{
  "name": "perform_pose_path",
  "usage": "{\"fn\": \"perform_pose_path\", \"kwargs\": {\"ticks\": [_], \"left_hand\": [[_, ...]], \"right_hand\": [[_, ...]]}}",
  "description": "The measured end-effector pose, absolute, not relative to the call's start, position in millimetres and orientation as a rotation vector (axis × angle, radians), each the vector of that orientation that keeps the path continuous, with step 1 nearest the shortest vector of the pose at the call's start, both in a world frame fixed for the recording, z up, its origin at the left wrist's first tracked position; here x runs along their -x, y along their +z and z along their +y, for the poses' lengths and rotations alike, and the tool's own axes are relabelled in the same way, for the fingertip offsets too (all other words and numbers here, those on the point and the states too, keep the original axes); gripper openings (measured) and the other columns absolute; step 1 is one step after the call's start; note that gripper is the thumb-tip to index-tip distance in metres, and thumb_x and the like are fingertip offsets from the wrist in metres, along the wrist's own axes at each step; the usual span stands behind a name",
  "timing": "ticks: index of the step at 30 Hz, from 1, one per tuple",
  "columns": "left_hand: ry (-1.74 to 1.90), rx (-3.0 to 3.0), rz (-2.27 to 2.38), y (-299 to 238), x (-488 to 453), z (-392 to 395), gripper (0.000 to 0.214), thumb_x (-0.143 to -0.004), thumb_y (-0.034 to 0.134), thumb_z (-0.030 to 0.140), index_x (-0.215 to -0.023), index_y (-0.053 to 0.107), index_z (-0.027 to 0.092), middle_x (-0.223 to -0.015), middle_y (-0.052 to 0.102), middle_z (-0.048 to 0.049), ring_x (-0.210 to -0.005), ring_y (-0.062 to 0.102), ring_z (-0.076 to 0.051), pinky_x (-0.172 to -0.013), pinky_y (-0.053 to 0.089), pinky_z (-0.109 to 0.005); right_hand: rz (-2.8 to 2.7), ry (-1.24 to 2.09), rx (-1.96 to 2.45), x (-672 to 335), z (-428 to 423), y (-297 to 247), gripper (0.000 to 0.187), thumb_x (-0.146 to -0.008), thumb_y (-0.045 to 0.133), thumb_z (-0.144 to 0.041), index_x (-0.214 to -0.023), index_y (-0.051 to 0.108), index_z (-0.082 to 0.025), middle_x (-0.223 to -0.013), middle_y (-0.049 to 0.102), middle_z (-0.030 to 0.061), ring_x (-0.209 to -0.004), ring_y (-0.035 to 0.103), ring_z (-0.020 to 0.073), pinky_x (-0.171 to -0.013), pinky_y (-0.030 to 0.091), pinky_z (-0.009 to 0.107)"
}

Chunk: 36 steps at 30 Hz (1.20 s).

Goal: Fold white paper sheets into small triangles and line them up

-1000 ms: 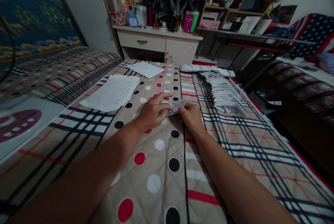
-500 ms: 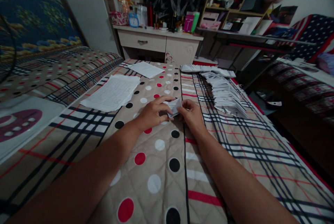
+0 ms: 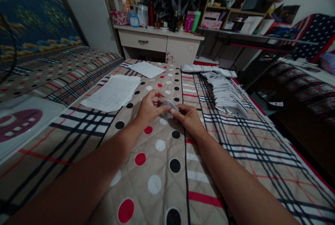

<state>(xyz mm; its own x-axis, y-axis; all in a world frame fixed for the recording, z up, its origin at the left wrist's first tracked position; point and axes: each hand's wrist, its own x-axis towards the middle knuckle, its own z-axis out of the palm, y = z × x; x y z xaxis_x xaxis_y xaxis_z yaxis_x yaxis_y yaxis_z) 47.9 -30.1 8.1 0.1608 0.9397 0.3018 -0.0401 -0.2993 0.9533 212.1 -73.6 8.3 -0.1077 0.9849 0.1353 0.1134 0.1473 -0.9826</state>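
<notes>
Between my two hands, just above the bedspread, is a small folded piece of paper (image 3: pixel 167 104), now roughly triangular. My left hand (image 3: pixel 152 107) pinches its left side with the thumb across the front. From the right, my right hand (image 3: pixel 188 117) grips the lower right edge between thumb and fingers. Part of the paper is hidden behind the fingers. To the right lies a long row of folded paper pieces (image 3: pixel 227 94), packed against each other. On the left rests a stack of printed sheets (image 3: pixel 112 93), and beyond it a smaller stack of paper (image 3: pixel 146 69).
The patterned bedspread (image 3: pixel 154 184) spreads under everything. Another row of folded papers (image 3: pixel 208 70) lies at the far right end. A clear plastic-looking sheet with a maroon print (image 3: pixel 21 123) is at the left. A white dresser (image 3: pixel 146 41) with bottles stands beyond the bed.
The paper has turned in my hands from an open, pale flap to a grey triangular shape. My left hand has rotated, its thumb now in front; my right hand has shifted slightly left.
</notes>
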Motion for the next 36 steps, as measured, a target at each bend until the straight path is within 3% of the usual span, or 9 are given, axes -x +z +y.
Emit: {"fn": "perform_pose_path", "kwargs": {"ticks": [6, 10, 15, 19, 24, 30, 36], "left_hand": [[1.184, -1.393, 0.934, 13.0, -50.8, -36.5, 0.032, -0.059, 0.085, 0.033, -0.076, 0.067, 0.013, -0.07, 0.07, -0.0027, -0.058, 0.064, -0.013, -0.053, 0.052, -0.024], [1.162, -1.429, 0.945, 14.6, -52.4, -38.9, 0.024, -0.062, 0.081, 0.031, -0.07, 0.068, 0.013, -0.063, 0.066, -0.0008, -0.053, 0.059, -0.01, -0.048, 0.047, -0.021], [1.168, -1.423, 0.94, 10.8, -56.9, -38.1, 0.03, -0.06, 0.083, 0.035, -0.071, 0.065, 0.014, -0.064, 0.066, 0.0001, -0.055, 0.059, -0.01, -0.049, 0.047, -0.019], [1.137, -1.328, 0.914, 7.9, -61.2, -39.9, 0.042, -0.058, 0.085, 0.041, -0.085, 0.066, 0.013, -0.071, 0.067, -0.0002, -0.055, 0.06, -0.01, -0.048, 0.047, -0.02], [1.102, -1.313, 0.932, 8.5, -61.3, -39.8, 0.036, -0.057, 0.085, 0.032, -0.081, 0.067, 0.013, -0.068, 0.067, 0.0, -0.054, 0.06, -0.01, -0.051, 0.049, -0.02], [1.149, -1.566, 1.04, 5.9, -54.7, -33.7, 0.008, -0.068, 0.069, 0.022, -0.065, 0.066, 0.016, -0.059, 0.061, 0.0021, -0.054, 0.055, -0.011, -0.048, 0.044, -0.02], [1.296, -1.467, 1.064, 1.3, -50.0, -27.9, 0.019, -0.068, 0.073, 0.03, -0.077, 0.07, 0.014, -0.063, 0.062, 0.001, -0.055, 0.055, -0.011, -0.05, 0.043, -0.021]], "right_hand": [[-1.488, 1.103, 1.146, -213.1, -74.3, 6.7, 0.038, -0.073, 0.071, -0.052, -0.064, 0.064, -0.016, -0.054, 0.053, -0.0021, -0.05, 0.042, 0.0093, -0.048, 0.032, 0.022], [-1.577, 1.118, 1.165, -213.4, -74.7, 3.3, 0.039, -0.074, 0.071, -0.05, -0.06, 0.06, -0.016, -0.053, 0.046, -0.0038, -0.049, 0.036, 0.0075, -0.046, 0.026, 0.022], [-1.507, 1.162, 1.177, -212.6, -76.9, 5.6, 0.041, -0.077, 0.069, -0.044, -0.051, 0.052, -0.017, -0.047, 0.045, -0.0044, -0.045, 0.034, 0.0061, -0.043, 0.024, 0.021], [-1.257, 1.178, 1.183, -212.9, -77.1, 9.5, 0.035, -0.077, 0.066, -0.045, -0.059, 0.058, -0.017, -0.05, 0.057, -0.0012, -0.04, 0.042, 0.0069, -0.04, 0.029, 0.019], [-1.146, 1.255, 1.114, -210.5, -75.2, 9.1, 0.035, -0.075, 0.068, -0.05, -0.069, 0.06, -0.016, -0.061, 0.066, 0.0016, -0.044, 0.054, 0.0094, -0.045, 0.043, 0.021], [-1.133, 0.967, 1.273, -207.8, -74.4, 10.2, 0.036, -0.074, 0.069, -0.051, -0.07, 0.062, -0.017, -0.053, 0.057, -0.0022, -0.043, 0.047, 0.0088, -0.04, 0.036, 0.02], [-1.119, 1.071, 1.195, -212.6, -72.8, 9.6, 0.023, -0.066, 0.074, -0.036, -0.072, 0.063, -0.017, -0.059, 0.06, -0.0022, -0.048, 0.049, 0.009, -0.047, 0.037, 0.021]]}}
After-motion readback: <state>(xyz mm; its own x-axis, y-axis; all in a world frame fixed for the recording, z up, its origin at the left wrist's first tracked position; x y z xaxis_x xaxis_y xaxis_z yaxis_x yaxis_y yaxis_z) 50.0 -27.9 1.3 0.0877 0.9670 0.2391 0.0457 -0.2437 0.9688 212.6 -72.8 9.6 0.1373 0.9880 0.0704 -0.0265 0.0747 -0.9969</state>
